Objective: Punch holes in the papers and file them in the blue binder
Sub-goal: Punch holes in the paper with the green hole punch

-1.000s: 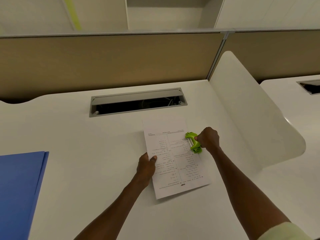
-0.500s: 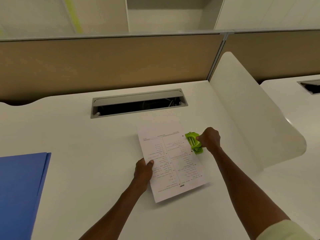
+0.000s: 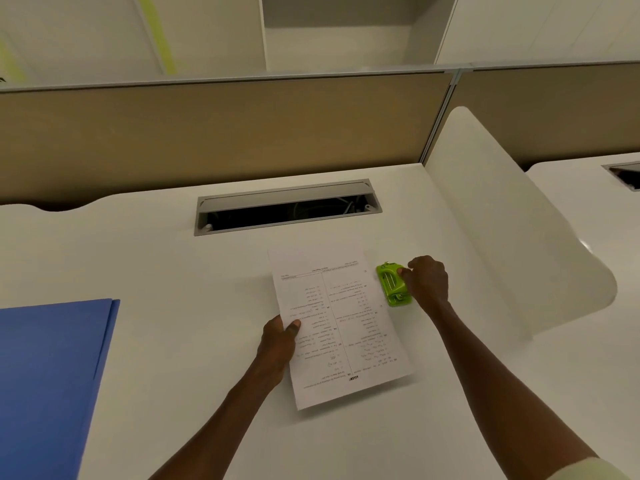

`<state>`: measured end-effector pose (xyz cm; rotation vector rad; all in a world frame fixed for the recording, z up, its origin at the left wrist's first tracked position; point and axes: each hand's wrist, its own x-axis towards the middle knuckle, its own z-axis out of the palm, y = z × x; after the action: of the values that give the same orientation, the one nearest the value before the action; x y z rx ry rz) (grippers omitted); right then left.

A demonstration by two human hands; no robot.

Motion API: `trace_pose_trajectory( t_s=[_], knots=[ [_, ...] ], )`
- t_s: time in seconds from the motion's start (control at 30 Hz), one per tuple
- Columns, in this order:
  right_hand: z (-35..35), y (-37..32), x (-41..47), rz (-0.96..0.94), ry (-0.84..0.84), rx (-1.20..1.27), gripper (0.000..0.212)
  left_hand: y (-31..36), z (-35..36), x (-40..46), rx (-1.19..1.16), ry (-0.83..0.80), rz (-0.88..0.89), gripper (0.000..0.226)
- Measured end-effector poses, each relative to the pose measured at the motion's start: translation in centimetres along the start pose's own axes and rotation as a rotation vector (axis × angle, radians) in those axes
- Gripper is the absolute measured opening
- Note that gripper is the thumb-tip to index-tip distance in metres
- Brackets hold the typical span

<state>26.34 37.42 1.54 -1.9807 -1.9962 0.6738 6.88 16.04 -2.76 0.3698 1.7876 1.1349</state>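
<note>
Since a second ago, the sheet has slid left, out of the punch; its right edge now lies just beside the green tool, seemingly no longer in the slot.

Nearest: my left hand (image 3: 278,342) pinches the printed paper (image 3: 337,323) at its left edge, thumb on top, other fingers hidden underneath. The sheet lies on the white surface (image 3: 173,271), long axis running near to far with a slight tilt; the print reads upside down to me. Two small dark marks along the right margin look like punched holes, though they are too small to be sure.

Next out, to the right: my right hand (image 3: 427,284) has its grip curled around the green hole punch (image 3: 393,285), which sits on the surface. Punch's long axis runs roughly parallel to the paper's right edge.

Key relation for filing: the blue binder (image 3: 48,375) lies well apart to the left, closed, partly out of frame. The left hand is the nearer one to it and already holds the sheet. Nothing lies between sheet and binder. My judgement: punching of this sheet is finished, and the binder has yet to be opened.

Farther out: a cable tray opening (image 3: 287,207) set into the surface, just beyond the paper's far edge. Right, a curved white divider (image 3: 502,220). Behind all, a tan partition wall (image 3: 225,133).
</note>
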Motion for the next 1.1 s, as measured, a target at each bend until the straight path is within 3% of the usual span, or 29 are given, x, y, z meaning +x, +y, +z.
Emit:
trace_pose_trajectory(
  t_s=[0.1, 0.2, 0.37, 0.57, 0.63, 0.83, 1.1],
  knots=[
    [0.2, -1.0, -2.5, -0.214, 0.117, 0.125, 0.022, 0.2, -1.7, -0.5, -0.028, 0.000, 0.016, 0.026],
    [1.5, -2.1, -4.5, -0.283, -0.093, 0.187, 0.033, 0.4, -3.4, -1.1, -0.046, 0.008, 0.042, 0.021],
    [4.4, -2.9, -7.2, -0.130, -0.368, 0.460, 0.039, 0.8, -5.7, -2.0, -0.047, 0.013, 0.076, 0.022],
    [6.9, -4.0, -9.1, -0.032, -0.330, 0.529, 0.015, 0.5, -8.0, -2.6, 0.007, 0.069, 0.090, 0.022],
    [7.6, -4.3, -9.7, -0.016, -0.291, 0.530, 0.017, 0.4, -8.5, -2.6, 0.010, 0.150, 0.097, 0.013],
    [9.4, -5.5, -10.9, 0.002, -0.270, 0.511, 0.014, -0.2, -9.5, -2.0, 0.121, 0.452, 0.127, 0.022],
    [11.1, -6.9, -11.5, -0.050, -0.290, 0.445, 0.017, -0.3, -10.7, -0.8, 0.197, 0.617, 0.125, 0.020]
  ],
)
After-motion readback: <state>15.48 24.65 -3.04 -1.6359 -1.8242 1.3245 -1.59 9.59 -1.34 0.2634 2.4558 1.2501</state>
